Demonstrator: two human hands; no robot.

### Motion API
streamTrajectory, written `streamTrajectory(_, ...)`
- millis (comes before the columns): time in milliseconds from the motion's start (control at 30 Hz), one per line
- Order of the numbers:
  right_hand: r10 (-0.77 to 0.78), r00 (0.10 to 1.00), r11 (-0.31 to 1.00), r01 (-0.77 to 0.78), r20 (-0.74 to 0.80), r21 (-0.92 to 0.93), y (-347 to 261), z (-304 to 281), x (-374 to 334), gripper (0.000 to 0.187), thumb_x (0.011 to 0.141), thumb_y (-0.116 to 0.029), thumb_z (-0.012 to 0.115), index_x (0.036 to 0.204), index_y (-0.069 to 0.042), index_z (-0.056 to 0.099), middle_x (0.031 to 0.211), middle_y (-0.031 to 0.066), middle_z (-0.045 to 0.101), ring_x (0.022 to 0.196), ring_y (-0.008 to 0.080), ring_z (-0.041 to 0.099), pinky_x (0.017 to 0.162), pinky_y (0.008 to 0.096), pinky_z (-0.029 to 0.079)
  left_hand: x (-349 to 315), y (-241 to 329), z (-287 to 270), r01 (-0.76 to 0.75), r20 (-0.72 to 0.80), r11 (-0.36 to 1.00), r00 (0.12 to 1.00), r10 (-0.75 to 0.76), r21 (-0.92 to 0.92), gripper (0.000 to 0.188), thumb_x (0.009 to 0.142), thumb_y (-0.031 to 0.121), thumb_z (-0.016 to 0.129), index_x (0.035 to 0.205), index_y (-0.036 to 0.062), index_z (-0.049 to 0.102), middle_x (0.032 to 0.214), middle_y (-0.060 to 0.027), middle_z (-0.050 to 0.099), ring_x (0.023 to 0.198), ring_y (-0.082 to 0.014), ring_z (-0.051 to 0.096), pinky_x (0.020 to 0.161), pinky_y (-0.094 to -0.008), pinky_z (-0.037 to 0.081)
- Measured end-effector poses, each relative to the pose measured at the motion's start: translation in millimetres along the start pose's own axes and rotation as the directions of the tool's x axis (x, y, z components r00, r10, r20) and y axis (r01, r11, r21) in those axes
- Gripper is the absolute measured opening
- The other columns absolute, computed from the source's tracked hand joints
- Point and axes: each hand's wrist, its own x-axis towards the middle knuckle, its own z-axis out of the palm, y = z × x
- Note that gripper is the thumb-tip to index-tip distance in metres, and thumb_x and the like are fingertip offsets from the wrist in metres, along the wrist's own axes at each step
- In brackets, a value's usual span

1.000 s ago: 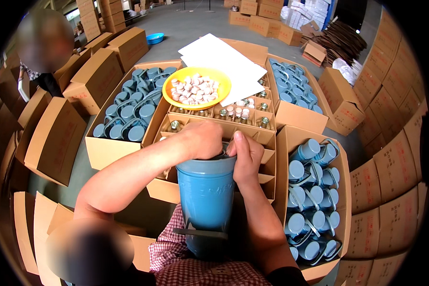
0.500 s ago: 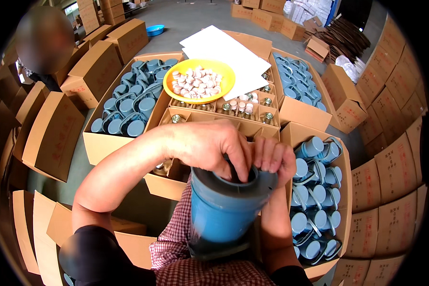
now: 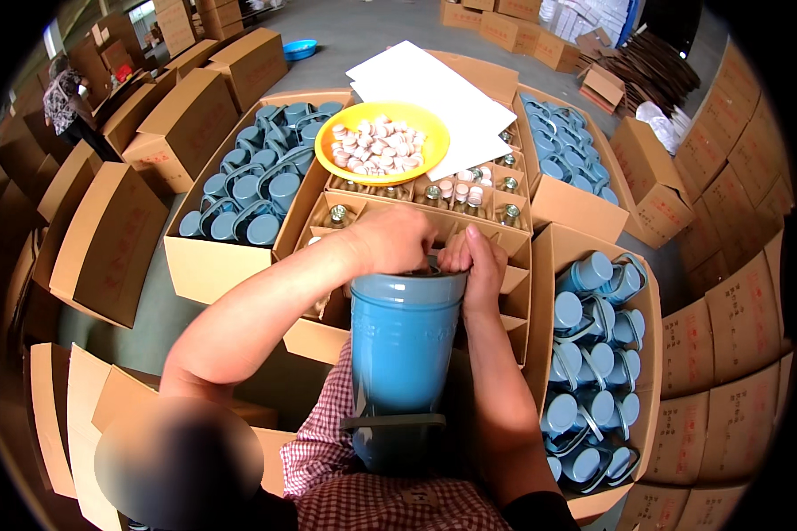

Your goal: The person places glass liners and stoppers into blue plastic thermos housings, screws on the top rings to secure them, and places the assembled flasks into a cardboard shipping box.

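A blue cylindrical canister [image 3: 403, 345] stands nearly upright against my checked apron, a dark strap or band around its lower part. Both hands are at its top rim. My left hand [image 3: 398, 239] bends over the rim from the left, its fingers curled down into the mouth; their tips are hidden. On the right, my right hand [image 3: 476, 267] closes over the rim with its thumb up. Whatever is inside the canister's mouth cannot be made out. Behind my hands lies a divided carton [image 3: 314, 341] with clear glass bottles [image 3: 338, 215] in some compartments.
A yellow basin [image 3: 437, 146] of pale caps [image 3: 381, 146] and white sheets [image 3: 434, 93] rest on the divided carton. Open cartons of blue canisters flank it, at left [image 3: 217, 270] and right [image 3: 651, 372]. Stacked cartons [image 3: 731, 336] line the right side. A person [image 3: 66, 106] stands far left.
The canister has tipped from showing its open top to standing nearly upright, its side now facing me. My hands stay at the rim, with the left fingers curled tighter. The view has shifted slightly.
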Motion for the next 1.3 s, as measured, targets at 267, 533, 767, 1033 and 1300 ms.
streamTrajectory(267, -0.364, 0.931, 0.793, 0.305, -0.010, -0.527, -30, -12, -19, 0.028, 0.090, -0.019, 0.050, 0.069, -0.001, 0.052, 0.067, 0.0075, 0.053, 0.067, 0.0166, 0.053, 0.061, 0.0286, 0.040, -62, -23, 25, -0.357, -0.407, 0.868, 0.890, 0.204, -0.345, 0.066, 0.051, 0.018, 0.085, 0.110, 0.0004, 0.061, 0.108, -0.0148, 0.063, 0.102, -0.0284, 0.060, 0.090, -0.0362, 0.045)
streamTrajectory(533, -0.434, 0.842, 0.364, 0.489, 0.320, -0.793, -46, 25, -32, 0.020, 0.079, -0.013, 0.064, 0.069, -0.003, 0.049, 0.062, 0.0098, 0.047, 0.060, 0.0276, 0.047, 0.054, 0.0362, 0.037, -65, -28, 44, -0.282, -0.491, 0.904, 0.866, 0.095, -0.322, 0.051, 0.050, 0.011, 0.083, 0.097, 0.0010, 0.066, 0.090, -0.0100, 0.068, 0.085, -0.0239, 0.064, 0.078, -0.0331, 0.049)
streamTrajectory(767, -0.224, 0.969, 0.735, 0.240, 0.107, -0.634, -49, 7, -31, 0.017, 0.081, -0.012, 0.061, 0.072, 0.000, 0.052, 0.066, 0.0080, 0.055, 0.066, 0.0205, 0.052, 0.060, 0.0290, 0.042, -51, -46, 45, -0.351, -0.420, 0.759, 0.900, 0.114, -0.548, 0.037, 0.059, 0.008, 0.078, 0.093, -0.0005, 0.067, 0.094, -0.0111, 0.068, 0.088, -0.0224, 0.065, 0.080, -0.0315, 0.050)
streamTrajectory(1033, 0.087, 0.934, 0.801, 0.141, 0.347, -0.582, -58, 2, -15, 0.048, 0.092, -0.036, 0.041, 0.091, 0.006, 0.065, 0.093, 0.0171, 0.066, 0.084, 0.0245, 0.063, 0.085, 0.0335, 0.044, 4, -66, 123, -0.624, -0.625, -0.051, 0.780, 0.017, -0.780, 0.052, 0.084, 0.046, 0.051, 0.096, -0.0029, 0.065, 0.112, -0.0222, 0.060, 0.115, -0.0319, 0.052, 0.098, -0.0421, 0.040)
streamTrajectory(1300, 0.110, 0.990, 0.878, -0.139, 0.090, 0.458, 29, -30, -12, 0.067, 0.096, -0.052, 0.021, 0.071, -0.004, 0.061, 0.082, 0.0121, 0.063, 0.096, 0.0306, 0.055, 0.098, 0.0446, 0.035, -26, 38, 49, -0.349, -0.641, 0.937, 0.719, 0.268, 0.000, 0.030, 0.073, 0.026, 0.068, 0.091, 0.0027, 0.064, 0.091, -0.0134, 0.065, 0.088, -0.0337, 0.062, 0.078, -0.0380, 0.048)
